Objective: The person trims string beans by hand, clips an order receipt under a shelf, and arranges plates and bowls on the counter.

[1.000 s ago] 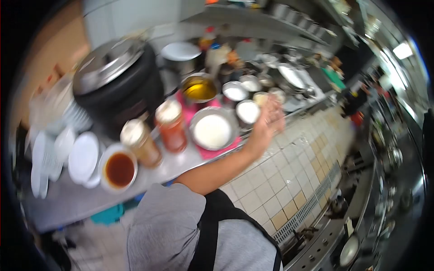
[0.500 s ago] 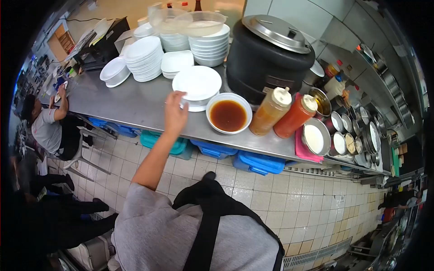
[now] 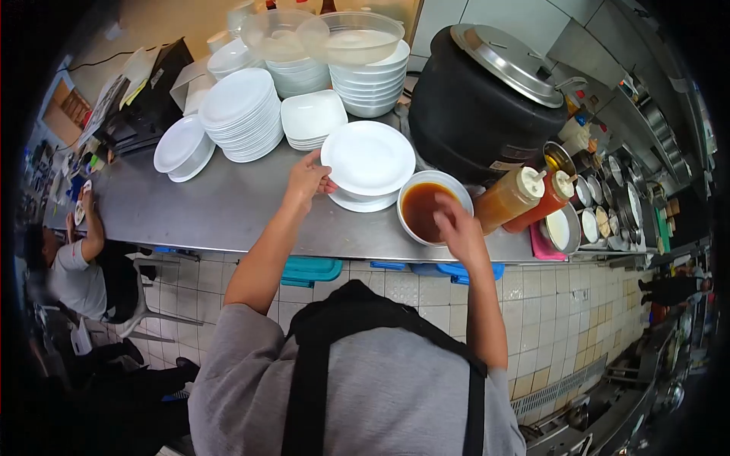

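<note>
A round white plate point(image 3: 368, 158) lies uppermost over other white crockery, and the rim of a lower plate point(image 3: 357, 204) shows beneath it. My left hand point(image 3: 306, 181) grips the upper plate's left edge, fingers closed at the rim. To its right stands a white bowl point(image 3: 466, 199) of brown liquid point(image 3: 423, 207). Above the bowl's near right side is my right hand point(image 3: 459, 228), its fingers loosely bent and apart, holding nothing visible. Whether it touches the bowl's rim I cannot tell.
Stacked plates point(image 3: 239, 106), square dishes point(image 3: 313, 118) and bowls point(image 3: 369, 83) line the steel counter point(image 3: 228, 197). A black soup warmer point(image 3: 479, 106) stands behind two squeeze bottles point(image 3: 517, 197). Blue-green bins point(image 3: 312, 270) sit below. A seated person point(image 3: 76, 266) is at left.
My right hand has come into view over the bowl. My left hand has closed on the upper plate's edge. The camera view has shifted, bringing the counter closer.
</note>
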Action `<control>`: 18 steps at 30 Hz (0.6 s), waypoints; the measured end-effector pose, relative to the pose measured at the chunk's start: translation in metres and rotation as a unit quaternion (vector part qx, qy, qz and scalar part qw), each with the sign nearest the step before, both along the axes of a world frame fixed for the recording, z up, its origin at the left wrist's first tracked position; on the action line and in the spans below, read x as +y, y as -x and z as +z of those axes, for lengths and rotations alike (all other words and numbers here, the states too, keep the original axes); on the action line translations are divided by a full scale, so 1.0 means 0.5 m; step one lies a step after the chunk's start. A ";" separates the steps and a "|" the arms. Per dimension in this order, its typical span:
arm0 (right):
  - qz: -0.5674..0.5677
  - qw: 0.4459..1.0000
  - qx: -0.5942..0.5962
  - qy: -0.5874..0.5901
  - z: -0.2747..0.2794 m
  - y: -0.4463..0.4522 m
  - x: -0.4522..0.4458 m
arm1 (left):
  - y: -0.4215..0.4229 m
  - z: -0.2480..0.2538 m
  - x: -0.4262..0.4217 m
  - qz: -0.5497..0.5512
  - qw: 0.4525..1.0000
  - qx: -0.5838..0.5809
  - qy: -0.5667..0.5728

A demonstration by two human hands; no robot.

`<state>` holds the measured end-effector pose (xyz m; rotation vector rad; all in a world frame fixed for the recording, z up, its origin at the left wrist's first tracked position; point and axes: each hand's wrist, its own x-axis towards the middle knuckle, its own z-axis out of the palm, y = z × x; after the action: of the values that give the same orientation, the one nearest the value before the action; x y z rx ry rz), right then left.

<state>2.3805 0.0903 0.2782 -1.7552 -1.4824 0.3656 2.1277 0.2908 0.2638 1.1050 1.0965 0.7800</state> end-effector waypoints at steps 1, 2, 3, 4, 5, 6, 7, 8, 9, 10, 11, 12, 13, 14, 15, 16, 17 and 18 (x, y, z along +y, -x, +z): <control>-0.023 0.998 -0.037 0.039 0.007 0.005 0.052 | 0.000 0.004 0.003 -0.012 1.000 -0.015 0.009; -0.047 0.993 -0.073 0.077 0.013 0.009 0.101 | -0.001 0.011 0.004 -0.018 0.999 -0.033 0.013; -0.058 0.993 -0.022 0.100 0.013 0.014 0.145 | -0.002 0.020 0.006 -0.025 0.998 -0.050 0.015; -0.071 0.990 0.030 0.121 0.011 0.013 0.185 | -0.001 0.028 0.008 -0.031 0.997 -0.066 0.018; -0.088 0.988 0.015 0.129 -0.008 0.001 0.230 | 0.000 0.036 0.014 -0.050 0.995 -0.085 0.030; -0.102 0.984 0.025 0.146 -0.011 -0.002 0.252 | 0.001 0.044 0.022 -0.068 0.992 -0.102 0.042; -0.116 0.979 0.034 0.164 0.001 0.005 0.271 | 0.000 0.046 0.031 -0.084 0.988 -0.120 0.055; -0.126 0.971 0.069 0.190 0.016 0.004 0.280 | -0.001 0.044 0.042 -0.090 0.986 -0.127 0.063; -0.136 0.962 0.104 0.215 0.035 0.011 0.283 | -0.003 0.043 0.053 -0.094 0.984 -0.134 0.070; -0.139 0.962 0.096 0.212 0.041 0.014 0.286 | -0.004 0.043 0.061 -0.097 0.982 -0.142 0.076; -0.142 0.964 0.087 0.209 0.047 0.014 0.289 | -0.005 0.044 0.067 -0.093 0.982 -0.141 0.082; -0.143 0.965 0.076 0.205 0.055 0.015 0.293 | -0.006 0.055 0.068 -0.088 0.982 -0.141 0.086; -0.140 0.964 0.081 0.211 0.062 0.013 0.296 | -0.007 0.061 0.070 -0.082 0.983 -0.140 0.090; -0.135 0.965 0.087 0.206 0.060 0.008 0.298 | -0.007 0.061 0.076 -0.089 0.981 -0.147 0.094; -0.129 0.967 0.092 0.200 0.060 0.005 0.300 | -0.008 0.060 0.084 -0.095 0.979 -0.154 0.098; -0.123 0.968 0.099 0.194 0.059 0.002 0.303 | -0.006 0.060 0.089 -0.101 0.977 -0.160 0.101; -0.125 0.969 0.102 0.189 0.057 -0.001 0.304 | -0.005 0.060 0.091 -0.104 0.976 -0.161 0.100; -0.128 0.969 0.099 0.189 0.056 0.002 0.302 | -0.004 0.058 0.091 -0.107 0.976 -0.161 0.100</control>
<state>2.3794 0.2414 0.3062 -2.1103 -1.0776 0.7023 2.1299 0.3365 0.2928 0.8723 0.7504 0.6355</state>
